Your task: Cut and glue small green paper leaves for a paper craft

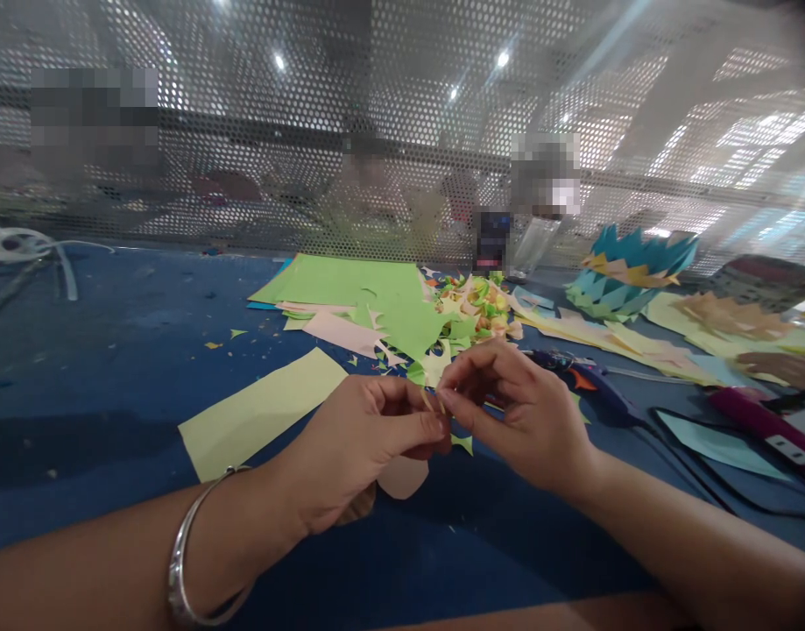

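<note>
Both hands meet over the blue table, fingertips almost touching. My left hand (pixel 376 425), with a silver bangle at its wrist, is closed in a pinch on a small pale paper piece (pixel 432 401). The thumb and forefinger of my right hand (pixel 524 407) close on the same piece from the right; its exact shape is mostly hidden by the fingers. Beneath the left hand a pinkish paper piece (pixel 404 478) lies on the table. Left of that hand is a pale yellow paper strip (pixel 264 416). Green and cream paper offcuts (pixel 434 361) lie just beyond the fingertips.
Green sheets (pixel 356 279) are stacked behind the hands, beside a heap of curled paper bits (pixel 481 307). A blue-and-yellow paper crown (pixel 629 272) stands at back right. Glue guns, one purple-blue (pixel 609 394) and one magenta (pixel 763 421), lie right with cables. A perforated metal screen (pixel 244 158) borders the table.
</note>
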The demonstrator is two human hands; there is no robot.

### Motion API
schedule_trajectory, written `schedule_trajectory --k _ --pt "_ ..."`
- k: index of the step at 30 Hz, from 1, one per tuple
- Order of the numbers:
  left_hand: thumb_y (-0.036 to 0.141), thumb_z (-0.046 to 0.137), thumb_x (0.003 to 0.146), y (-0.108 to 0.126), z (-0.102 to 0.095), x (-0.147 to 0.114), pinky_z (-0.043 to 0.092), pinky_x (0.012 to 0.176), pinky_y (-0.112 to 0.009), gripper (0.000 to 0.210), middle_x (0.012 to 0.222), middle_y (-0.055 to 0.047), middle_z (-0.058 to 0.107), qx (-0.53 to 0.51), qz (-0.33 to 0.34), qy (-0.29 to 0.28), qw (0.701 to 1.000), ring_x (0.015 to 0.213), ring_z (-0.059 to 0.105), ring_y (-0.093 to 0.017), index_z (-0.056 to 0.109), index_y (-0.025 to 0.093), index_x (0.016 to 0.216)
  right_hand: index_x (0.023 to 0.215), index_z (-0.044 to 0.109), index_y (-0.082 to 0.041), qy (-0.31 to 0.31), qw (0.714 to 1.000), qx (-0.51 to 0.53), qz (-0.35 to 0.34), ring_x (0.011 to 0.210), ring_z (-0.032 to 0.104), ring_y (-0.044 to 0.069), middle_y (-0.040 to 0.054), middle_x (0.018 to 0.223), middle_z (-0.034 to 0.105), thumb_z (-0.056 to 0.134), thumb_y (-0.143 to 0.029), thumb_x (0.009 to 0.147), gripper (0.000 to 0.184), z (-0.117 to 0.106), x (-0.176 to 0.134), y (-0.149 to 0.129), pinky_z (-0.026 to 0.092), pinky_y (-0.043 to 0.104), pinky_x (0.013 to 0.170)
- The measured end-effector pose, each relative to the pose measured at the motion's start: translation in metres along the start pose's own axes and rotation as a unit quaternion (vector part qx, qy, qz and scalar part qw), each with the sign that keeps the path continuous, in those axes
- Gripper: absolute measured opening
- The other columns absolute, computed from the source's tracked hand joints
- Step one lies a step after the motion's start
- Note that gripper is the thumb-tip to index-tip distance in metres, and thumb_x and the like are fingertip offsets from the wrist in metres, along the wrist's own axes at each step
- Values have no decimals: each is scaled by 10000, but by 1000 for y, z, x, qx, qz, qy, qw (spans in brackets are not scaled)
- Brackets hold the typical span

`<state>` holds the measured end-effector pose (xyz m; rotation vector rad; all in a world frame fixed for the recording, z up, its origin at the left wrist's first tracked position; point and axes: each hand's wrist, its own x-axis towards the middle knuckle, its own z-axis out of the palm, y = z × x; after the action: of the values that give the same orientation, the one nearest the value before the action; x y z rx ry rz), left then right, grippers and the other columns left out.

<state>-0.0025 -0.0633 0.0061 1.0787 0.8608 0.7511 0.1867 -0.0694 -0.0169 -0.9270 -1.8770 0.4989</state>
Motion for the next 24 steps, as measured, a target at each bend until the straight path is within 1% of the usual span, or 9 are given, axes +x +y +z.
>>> schedule_trajectory --k 4,7,10,12,14,15,20,22,24 --pt "280 804 745 -2 -5 2 493 811 -258 146 768 -21 700 -2 -16 -31 999 766 643 -133 735 153 761 976 590 -211 8 1000 -4 4 713 648 108 -4 878 630 652 -170 902 105 -2 0 -2 536 223 605" --pt "311 762 800 -2 -7 4 500 847 -281 154 800 -26 707 -16 -21 -35 999 798 655 -143 741 158 805 974 596 -217 17 1000 -14 -3 713 643 105 -9 870 636 657 -176 902 103 -3 0 -2 528 217 600" --pt "278 761 807 -1 -6 5 503 838 -267 143 829 -31 704 -33 -26 -33 999 792 652 -131 729 144 843 965 600 -216 18 1000 -22 -2 709 638 105 -9 862 638 658 -185 904 90 -3 -1 -3 523 215 588" --pt "232 776 798 0 -5 6 508 851 -266 188 885 -37 706 -48 -22 -22 998 801 651 -123 699 140 943 966 598 -214 20 1000 -21 -2 704 637 104 -8 864 640 657 -182 903 93 -3 0 -3 524 215 583" --pt "200 776 807 0 -4 6 518 856 -278 298 924 -52 715 -60 -14 -6 998 816 662 -127 632 150 1063 973 595 -212 21 1000 -17 -4 696 638 99 -11 859 639 654 -169 900 104 -2 0 -3 527 212 587" --pt "195 776 811 1 -4 6 526 842 -283 337 912 -55 719 -65 -12 4 998 810 669 -132 593 159 1092 974 595 -210 23 1000 -16 -7 690 636 94 -14 856 637 653 -161 899 107 -2 0 -3 528 208 588" --pt "174 799 792 1 -1 5 539 733 -260 413 805 -40 720 -76 -7 50 996 762 707 -159 476 198 1048 961 598 -208 30 999 -26 -18 677 627 82 -18 862 629 658 -144 890 113 -2 1 -4 520 199 582" --pt "158 800 784 2 -1 4 536 739 -263 431 791 -33 715 -74 3 60 995 757 705 -159 464 204 1050 968 597 -208 28 999 -22 -15 678 631 83 -17 866 630 653 -151 897 107 -1 1 -4 523 199 580" --pt "187 789 796 3 -1 4 534 786 -292 423 822 -32 711 -71 20 64 995 800 699 -166 467 209 1070 969 599 -206 30 999 -23 -15 671 628 80 -17 862 628 650 -154 902 99 -1 1 -4 525 198 583"
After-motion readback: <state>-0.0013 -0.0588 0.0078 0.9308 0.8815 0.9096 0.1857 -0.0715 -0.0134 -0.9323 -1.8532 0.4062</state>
